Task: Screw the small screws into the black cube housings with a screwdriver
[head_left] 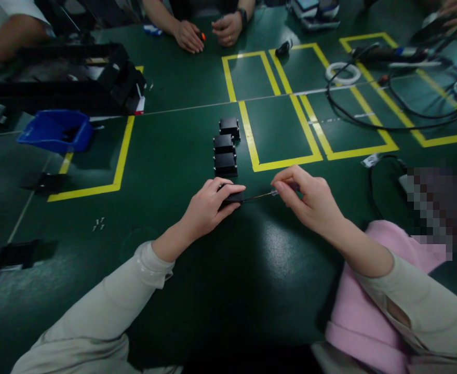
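My left hand (216, 203) is closed around a small black box (234, 197), pressing it to the green table. In my right hand (296, 195) is a screwdriver (274, 192) with a clear part near its handle. Its thin shaft lies nearly level, and the tip reaches the right side of the black box. Most of the handle is hidden by my fingers. Just beyond my left hand, several similar black boxes (225, 161) stand in a row with small shiny screws at their sides. Several loose screws (99, 224) lie to the left.
A blue bin (57, 130) and a large black tray (68, 96) stand at the left. Yellow tape (286, 163) marks rectangles on the table. Black cables (368, 122) and a white ring (343, 74) lie right. Across the table rest another person's hands (209, 36). Pink cloth (364, 322) is under my right arm.
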`<state>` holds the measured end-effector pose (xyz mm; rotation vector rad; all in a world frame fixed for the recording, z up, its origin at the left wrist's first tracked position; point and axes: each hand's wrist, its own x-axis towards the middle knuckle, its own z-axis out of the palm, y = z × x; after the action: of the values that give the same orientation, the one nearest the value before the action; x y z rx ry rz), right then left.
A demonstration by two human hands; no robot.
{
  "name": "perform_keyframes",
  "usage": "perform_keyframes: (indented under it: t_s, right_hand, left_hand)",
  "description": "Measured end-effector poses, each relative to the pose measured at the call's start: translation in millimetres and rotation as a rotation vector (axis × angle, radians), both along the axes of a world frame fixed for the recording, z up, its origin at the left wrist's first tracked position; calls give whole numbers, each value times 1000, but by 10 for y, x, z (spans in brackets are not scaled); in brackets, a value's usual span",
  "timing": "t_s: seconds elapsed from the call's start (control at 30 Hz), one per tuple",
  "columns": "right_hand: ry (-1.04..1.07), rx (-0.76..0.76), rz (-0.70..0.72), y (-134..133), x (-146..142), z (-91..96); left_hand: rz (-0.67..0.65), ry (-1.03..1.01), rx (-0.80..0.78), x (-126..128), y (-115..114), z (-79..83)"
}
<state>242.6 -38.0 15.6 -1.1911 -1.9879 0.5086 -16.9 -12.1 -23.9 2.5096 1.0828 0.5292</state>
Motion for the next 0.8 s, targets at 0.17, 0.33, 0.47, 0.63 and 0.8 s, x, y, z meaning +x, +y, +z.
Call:
perform_keyframes:
  t_s: [0.17,0.33,0.47,0.63,0.8]
  right_hand:
    - [-4,36,-1,-8,-4,-16]
    - [-10,63,16,2,-1,-9]
    - [10,60,-1,17,5,1]
    - [37,34,-27,12,-5,-5]
    - [100,-55,-42,22,5,-33]
  left_hand:
    - [0,-7,7,7,-3,2]
    - [7,-1,-3,15,-2,9]
    - [1,-10,6,14,-2,8]
    - [-1,0,0,13,-14,18]
    - [-3,0,-7,12,-25,18]
